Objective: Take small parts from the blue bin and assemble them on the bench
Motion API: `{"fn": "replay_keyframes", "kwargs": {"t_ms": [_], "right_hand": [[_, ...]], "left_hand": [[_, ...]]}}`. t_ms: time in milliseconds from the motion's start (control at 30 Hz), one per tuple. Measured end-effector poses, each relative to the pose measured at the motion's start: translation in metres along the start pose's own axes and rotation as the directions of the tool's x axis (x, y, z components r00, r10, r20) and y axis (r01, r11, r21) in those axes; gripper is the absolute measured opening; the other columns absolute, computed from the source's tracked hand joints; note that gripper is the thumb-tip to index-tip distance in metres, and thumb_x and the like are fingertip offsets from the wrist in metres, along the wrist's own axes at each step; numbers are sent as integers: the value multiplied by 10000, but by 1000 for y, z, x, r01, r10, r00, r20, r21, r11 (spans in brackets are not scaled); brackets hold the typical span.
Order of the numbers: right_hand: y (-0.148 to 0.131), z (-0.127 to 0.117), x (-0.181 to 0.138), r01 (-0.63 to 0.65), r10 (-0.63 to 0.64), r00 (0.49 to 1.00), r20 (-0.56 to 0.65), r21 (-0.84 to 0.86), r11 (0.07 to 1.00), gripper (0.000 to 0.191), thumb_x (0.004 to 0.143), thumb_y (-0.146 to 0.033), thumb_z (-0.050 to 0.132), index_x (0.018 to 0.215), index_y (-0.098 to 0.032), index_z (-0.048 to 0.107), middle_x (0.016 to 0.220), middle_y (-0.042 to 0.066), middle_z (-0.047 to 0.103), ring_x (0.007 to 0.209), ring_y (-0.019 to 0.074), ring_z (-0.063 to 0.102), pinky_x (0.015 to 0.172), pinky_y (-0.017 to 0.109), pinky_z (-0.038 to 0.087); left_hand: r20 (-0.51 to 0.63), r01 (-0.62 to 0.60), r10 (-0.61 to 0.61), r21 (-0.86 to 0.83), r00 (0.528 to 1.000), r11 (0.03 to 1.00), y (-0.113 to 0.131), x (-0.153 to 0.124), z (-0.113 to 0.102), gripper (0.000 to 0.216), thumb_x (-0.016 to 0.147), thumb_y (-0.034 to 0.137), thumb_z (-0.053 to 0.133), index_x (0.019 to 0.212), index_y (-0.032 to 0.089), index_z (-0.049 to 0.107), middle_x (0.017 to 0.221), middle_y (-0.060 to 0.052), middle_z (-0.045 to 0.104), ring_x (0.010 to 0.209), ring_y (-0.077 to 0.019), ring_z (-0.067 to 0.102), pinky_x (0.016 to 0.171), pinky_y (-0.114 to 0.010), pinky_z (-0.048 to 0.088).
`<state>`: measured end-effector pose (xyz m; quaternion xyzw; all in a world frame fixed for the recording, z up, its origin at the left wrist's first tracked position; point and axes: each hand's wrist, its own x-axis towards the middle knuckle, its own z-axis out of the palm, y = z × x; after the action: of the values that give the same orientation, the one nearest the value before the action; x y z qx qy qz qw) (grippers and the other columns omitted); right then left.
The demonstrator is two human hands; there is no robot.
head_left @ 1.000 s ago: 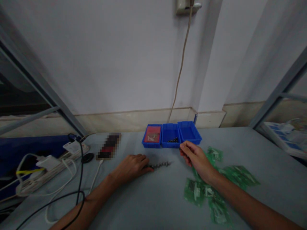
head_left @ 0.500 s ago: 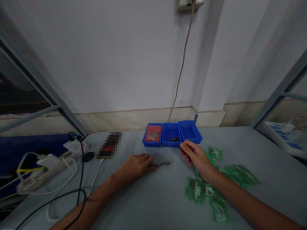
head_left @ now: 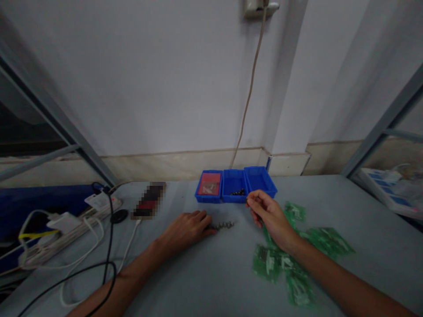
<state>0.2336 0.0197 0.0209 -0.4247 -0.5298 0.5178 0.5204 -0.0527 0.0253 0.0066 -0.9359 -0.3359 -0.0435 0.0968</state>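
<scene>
My left hand (head_left: pixel 187 229) lies palm down on the grey table (head_left: pixel 205 281), its fingertips on one end of a short row of small dark metal parts (head_left: pixel 224 226). My right hand (head_left: pixel 269 215) hovers just in front of three blue bins, fingers pinched together on something too small to make out. The left bin (head_left: pixel 209 187) holds a reddish bag, the middle bin (head_left: pixel 235 185) holds a few dark parts, and the right bin (head_left: pixel 261 179) looks bare inside.
Several green bags (head_left: pixel 294 259) lie under and beside my right forearm. A power strip with plugs and cables (head_left: pixel 62 224) fills the left table edge, next to a blurred dark object (head_left: pixel 148 201). A cord (head_left: pixel 249 92) runs down the wall.
My left hand has slid slightly right along the row of parts. My right hand has lifted a little toward the bins, still pinched.
</scene>
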Motion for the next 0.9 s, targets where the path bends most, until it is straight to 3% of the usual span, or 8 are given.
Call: {"fn": "replay_keyframes", "kwargs": {"t_ms": [300, 433, 533, 700, 900], "right_hand": [[2, -3, -3, 165, -172, 985, -4, -257, 952, 201, 916, -411, 709, 984, -231, 650, 710, -47, 534, 487, 98, 450, 462, 243, 369], [1, -1, -4, 187, -190, 982, 15, -267, 945, 186, 920, -402, 712, 973, -230, 666, 683, -47, 524, 513, 108, 461, 491, 252, 372], [1, -1, -3, 123, -117, 992, 48, -159, 980, 223, 921, -431, 718, 987, -224, 669, 635, -59, 493, 497, 107, 449, 465, 242, 339], [1, 1, -2, -150, 112, 978, 176, 218, 964, 293, 899, -482, 746, 938, -201, 673, 787, -11, 603, 503, 69, 391, 423, 209, 247], [1, 2, -3, -245, 218, 969, 113, 392, 887, 366, 804, -505, 838, 862, -185, 669, 762, -4, 614, 487, 58, 356, 415, 203, 212]], "left_hand": [[-57, -12, 12, -10, 998, 1000, 2, 1, -2, 365, 1096, 478, 437, 1007, 165, 600, 912, -60, 639, 746, -191, 633, 610, -284, 466], [-59, -38, 38, -3, 998, 999, 2, 1, 0, 330, 1116, 421, 403, 1019, 172, 596, 928, -57, 632, 766, -191, 637, 612, -287, 472], [-48, -58, 58, 6, 997, 998, 1, 1, 2, 309, 1123, 388, 391, 1025, 174, 590, 926, -50, 631, 760, -186, 639, 607, -284, 470], [-70, -40, 37, -31, 997, 999, 0, 1, 1, 334, 1117, 429, 404, 1012, 174, 593, 909, -47, 630, 750, -177, 634, 602, -272, 465], [-75, -6, -1, -86, 997, 996, -2, -2, 1, 373, 1115, 463, 392, 999, 188, 614, 893, -43, 658, 735, -175, 643, 606, -270, 457]]}}
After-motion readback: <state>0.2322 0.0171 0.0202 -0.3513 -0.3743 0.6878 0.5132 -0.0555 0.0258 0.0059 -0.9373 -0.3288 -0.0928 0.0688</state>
